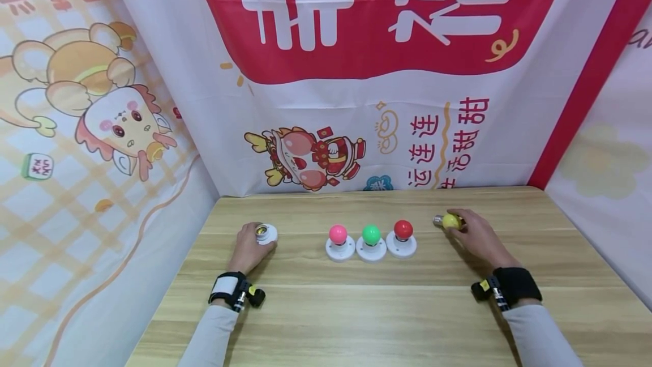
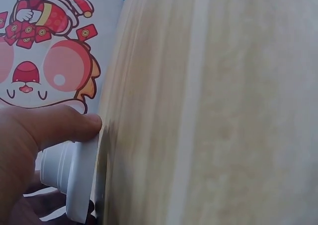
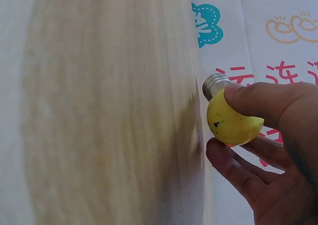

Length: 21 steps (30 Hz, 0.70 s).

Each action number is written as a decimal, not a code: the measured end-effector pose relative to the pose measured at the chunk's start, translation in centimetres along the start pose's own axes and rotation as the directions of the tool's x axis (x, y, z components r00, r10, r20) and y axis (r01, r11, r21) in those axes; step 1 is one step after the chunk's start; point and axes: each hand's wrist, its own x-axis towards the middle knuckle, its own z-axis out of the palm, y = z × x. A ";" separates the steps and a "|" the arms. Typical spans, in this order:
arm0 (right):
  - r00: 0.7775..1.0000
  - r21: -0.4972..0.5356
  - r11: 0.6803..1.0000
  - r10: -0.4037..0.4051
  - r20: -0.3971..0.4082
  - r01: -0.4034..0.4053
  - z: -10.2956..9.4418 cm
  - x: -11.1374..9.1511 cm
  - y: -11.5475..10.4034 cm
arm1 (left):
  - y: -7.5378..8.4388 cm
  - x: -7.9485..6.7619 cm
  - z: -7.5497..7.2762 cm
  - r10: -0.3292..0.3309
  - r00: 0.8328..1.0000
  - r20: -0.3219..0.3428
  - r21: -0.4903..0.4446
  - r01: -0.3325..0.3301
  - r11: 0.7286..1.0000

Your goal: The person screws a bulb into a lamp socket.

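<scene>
At the left of the table, my left hand (image 1: 251,248) grips a round white lamp holder (image 1: 267,234) by its rim, its brass-coloured socket facing up. In the left wrist view the thumb lies over the edge of the lamp holder (image 2: 81,180), and other fingers show behind it. Over on the right, my right hand (image 1: 477,235) holds a yellow light bulb (image 1: 451,221) with its metal screw base pointing left. The right wrist view shows the thumb on one side of the yellow bulb (image 3: 231,120) and fingers on the other.
Between the hands stand three white lamp holders with bulbs: a pink bulb (image 1: 338,234), a green bulb (image 1: 371,234) and a red bulb (image 1: 403,229). The wooden table (image 1: 356,321) ends at a printed cloth (image 1: 316,101) at the back, with more printed cloth on both sides.
</scene>
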 end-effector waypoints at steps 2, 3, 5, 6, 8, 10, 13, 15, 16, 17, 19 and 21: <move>1.000 0.001 1.000 -0.003 -0.002 0.003 -0.1 0.0 -0.1 | 0.0 -0.1 0.0 0.001 1.000 -0.006 -0.012 -0.001 1.000; 1.000 0.003 1.000 -0.004 -0.003 0.004 -0.1 0.0 -0.1 | 0.1 -0.1 0.1 0.002 1.000 -0.009 -0.023 -0.002 1.000; 1.000 0.010 1.000 -0.007 -0.003 0.007 -0.2 0.0 -0.1 | 0.2 -0.2 0.1 0.008 1.000 -0.017 -0.041 -0.009 0.999; 1.000 0.015 1.000 -0.008 -0.003 0.009 -0.2 0.0 0.0 | 0.2 -0.2 0.1 0.012 1.000 -0.021 -0.048 -0.013 0.999; 1.000 0.022 1.000 -0.011 -0.008 0.011 -0.3 0.0 0.1 | 0.3 -0.3 0.2 0.026 0.999 -0.031 -0.062 -0.028 0.998; 1.000 0.025 1.000 -0.017 -0.015 0.017 -0.4 0.0 0.2 | 0.5 -0.3 0.3 0.035 0.999 -0.038 -0.070 -0.038 0.997; 1.000 0.031 0.999 -0.021 -0.023 0.022 -0.5 0.0 0.1 | 0.8 -0.4 0.5 0.045 0.998 -0.045 -0.080 -0.049 0.996; 0.999 0.035 0.999 -0.022 -0.026 0.023 -0.6 -0.1 0.0 | 1.0 -0.5 0.5 0.044 0.998 -0.043 -0.087 -0.048 0.995; 0.999 0.038 0.999 -0.022 -0.027 0.023 -0.7 -0.1 -0.1 | 1.1 -0.6 0.5 0.049 0.998 -0.043 -0.091 -0.053 0.994; 0.999 0.040 0.999 -0.021 -0.028 0.022 -0.7 -0.1 -0.1 | 1.2 -0.7 0.5 0.052 0.998 -0.043 -0.092 -0.056 0.994; 0.999 0.043 0.999 -0.019 -0.029 0.021 -0.7 -0.1 -0.3 | 1.4 -0.8 0.5 0.061 0.997 -0.049 -0.094 -0.065 0.993; 0.999 0.044 0.999 -0.017 -0.031 0.019 -0.8 -0.1 -0.4 | 1.6 -0.8 0.5 0.072 0.996 -0.057 -0.096 -0.077 0.992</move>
